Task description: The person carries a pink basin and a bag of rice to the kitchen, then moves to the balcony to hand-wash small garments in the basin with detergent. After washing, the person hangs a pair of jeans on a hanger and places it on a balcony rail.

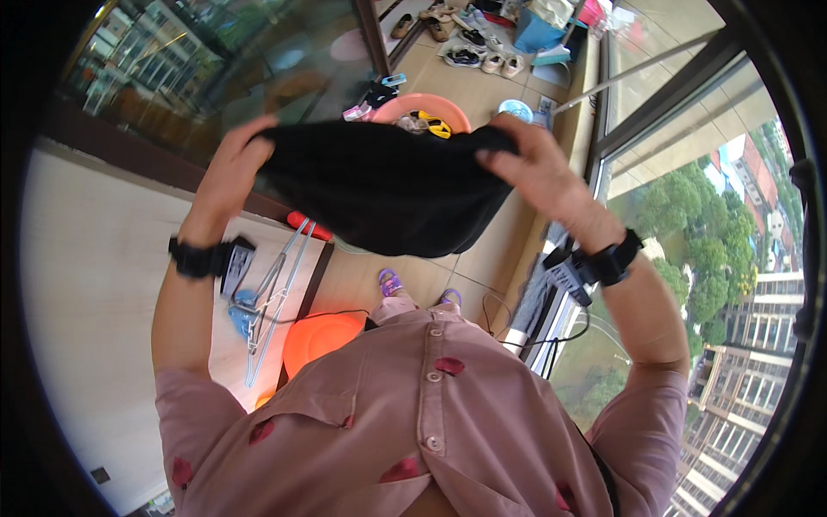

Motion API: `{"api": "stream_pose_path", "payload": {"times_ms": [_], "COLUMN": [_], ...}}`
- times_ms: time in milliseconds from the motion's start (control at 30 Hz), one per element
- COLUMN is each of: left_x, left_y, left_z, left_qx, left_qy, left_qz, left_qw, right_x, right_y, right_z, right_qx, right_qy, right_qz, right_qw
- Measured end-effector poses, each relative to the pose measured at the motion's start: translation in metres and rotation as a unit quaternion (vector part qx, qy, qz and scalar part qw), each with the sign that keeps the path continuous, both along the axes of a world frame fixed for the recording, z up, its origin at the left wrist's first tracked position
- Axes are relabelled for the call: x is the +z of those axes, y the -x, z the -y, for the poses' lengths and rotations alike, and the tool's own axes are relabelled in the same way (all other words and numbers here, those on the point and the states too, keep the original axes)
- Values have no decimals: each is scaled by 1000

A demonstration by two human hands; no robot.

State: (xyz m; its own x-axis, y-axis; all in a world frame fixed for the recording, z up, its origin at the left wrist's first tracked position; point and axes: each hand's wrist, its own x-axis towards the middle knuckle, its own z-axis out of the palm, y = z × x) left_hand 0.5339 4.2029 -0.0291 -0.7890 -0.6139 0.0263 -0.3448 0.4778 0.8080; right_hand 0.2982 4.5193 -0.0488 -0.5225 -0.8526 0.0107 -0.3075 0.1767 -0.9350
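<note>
A black cloth item (387, 187), probably a garment, is stretched between my two raised hands and sags in the middle. My left hand (239, 161) pinches its left corner, thumb on the near side. At the opposite end, my right hand (533, 161) grips the bunched upper edge. Beyond the cloth stands a pink plastic basin (423, 103) with yellow, black and grey fabric in it. The cloth covers the basin's near side and part of the tiled floor. Below my left wrist, several wire hangers (278, 304) hang together beside a blue plastic bag (243, 313).
An orange basin (320, 339) sits on the floor at my left side. Several pairs of shoes (478, 52) stand farther along the balcony, near a blue broom (550, 55) and dustpan. Windows (704, 226) line my right; a glass door (213, 71) is at upper left. A cable (543, 340) dangles from my right wrist.
</note>
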Motion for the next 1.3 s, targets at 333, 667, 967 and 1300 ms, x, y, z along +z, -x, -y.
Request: {"api": "stream_pose_path", "payload": {"times_ms": [333, 667, 967, 1300], "left_x": [-45, -85, -91, -114], "left_y": [-159, -221, -203, -208], "left_z": [-52, -114, -127, -117], "left_qx": [-50, -10, -142, -171], "left_qy": [-312, -584, -332, -329], "left_qz": [223, 192, 278, 312], "left_qw": [922, 789, 890, 874], "right_x": [-72, -105, -92, -36], "right_y": [-53, -65, -73, -53], "right_z": [-38, -69, -73, -50], "right_qx": [368, 411, 351, 203], "right_qy": [-113, -282, -226, -29], "right_qz": [237, 283, 170, -91], "right_qw": [892, 819, 892, 974]}}
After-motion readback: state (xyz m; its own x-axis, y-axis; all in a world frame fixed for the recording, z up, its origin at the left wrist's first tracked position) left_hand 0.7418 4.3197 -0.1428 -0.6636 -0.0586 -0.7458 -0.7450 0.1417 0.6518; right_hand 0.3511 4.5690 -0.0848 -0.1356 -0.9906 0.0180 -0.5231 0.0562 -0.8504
